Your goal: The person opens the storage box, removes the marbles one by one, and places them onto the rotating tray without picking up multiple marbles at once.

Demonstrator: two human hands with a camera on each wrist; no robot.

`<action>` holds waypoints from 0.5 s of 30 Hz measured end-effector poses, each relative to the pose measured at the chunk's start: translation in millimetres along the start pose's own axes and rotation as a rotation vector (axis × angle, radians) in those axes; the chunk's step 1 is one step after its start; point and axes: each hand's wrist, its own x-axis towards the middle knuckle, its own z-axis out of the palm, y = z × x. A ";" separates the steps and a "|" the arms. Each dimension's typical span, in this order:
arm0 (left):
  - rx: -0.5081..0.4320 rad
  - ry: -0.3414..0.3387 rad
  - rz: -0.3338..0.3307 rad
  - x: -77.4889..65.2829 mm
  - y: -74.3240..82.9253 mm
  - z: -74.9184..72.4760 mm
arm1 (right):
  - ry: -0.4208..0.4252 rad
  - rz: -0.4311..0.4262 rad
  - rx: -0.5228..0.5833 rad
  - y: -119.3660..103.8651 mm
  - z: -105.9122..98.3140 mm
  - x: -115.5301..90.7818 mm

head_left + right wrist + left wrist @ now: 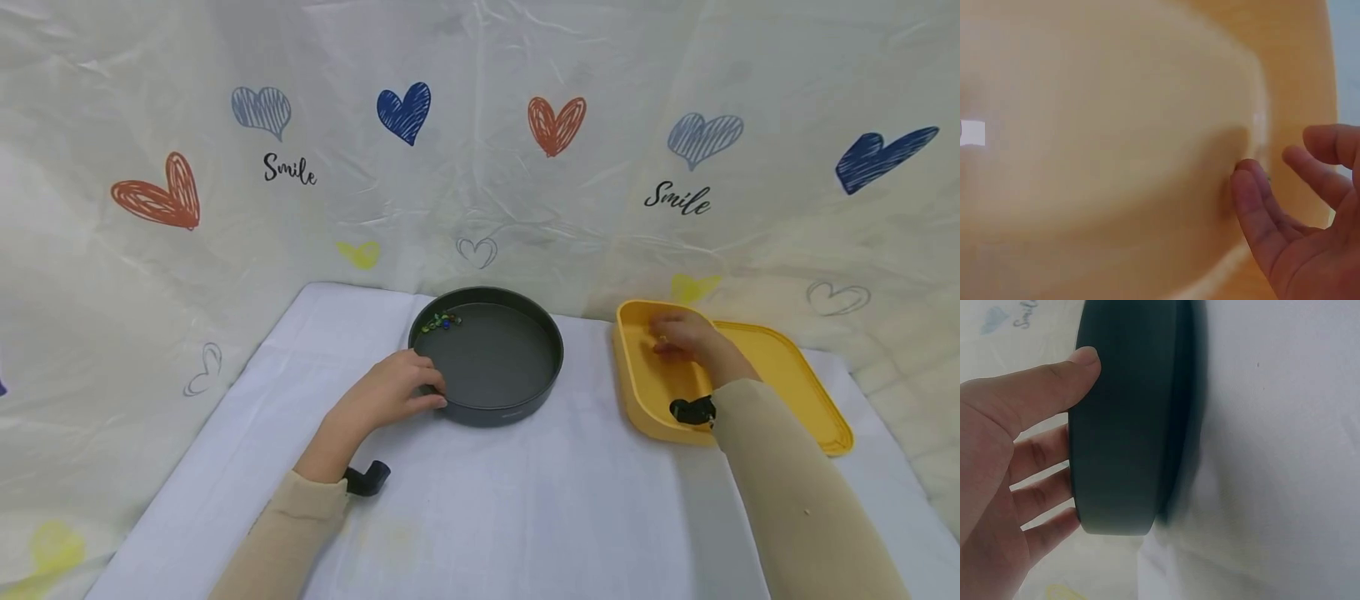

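A round dark pan [495,354] stands on the white cloth, with several small coloured glass marbles [442,322] lying near its left inner edge. My left hand [393,388] grips the pan's near-left rim, the thumb on the outside wall and the other fingers over the edge, as the left wrist view also shows. Inside the yellow container [633,392] my right hand [686,333] reaches down to the far part. In the right wrist view the thumb and a finger [1247,194] come together low near the wall; whether something sits between them is hidden.
A yellow lid [783,375] lies flat right of the container, partly behind the right forearm. The white cloth [525,500] covers the table. Behind it hangs a pale sheet [480,192] with printed hearts, close to the pan and container.
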 end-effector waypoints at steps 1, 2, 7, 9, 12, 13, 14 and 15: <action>-0.002 -0.001 -0.002 0.0 0.2 -0.2 | -0.005 0.000 -0.010 0.9 -0.1 0.4; -0.003 -0.002 -0.003 -0.1 0.3 -0.4 | -0.006 0.001 -0.020 1.4 0.0 0.7; 0.001 -0.004 -0.011 -0.2 0.7 -0.7 | 0.008 0.007 -0.086 1.0 3.0 0.6; 0.000 -0.004 -0.011 -0.3 0.8 -0.7 | 0.008 0.017 -0.109 0.5 4.3 0.1; -0.001 -0.002 -0.006 -0.2 0.7 -0.3 | 0.009 0.029 -0.135 1.0 5.5 0.3; -0.001 0.000 -0.003 -0.2 0.7 -0.2 | 0.011 0.031 -0.138 1.4 5.7 0.6; -0.002 0.001 -0.001 -0.3 0.6 -0.1 | 0.013 0.031 -0.140 1.6 6.0 0.5; -0.001 0.003 0.001 -0.1 0.4 0.1 | 0.017 0.029 -0.142 1.9 6.1 0.6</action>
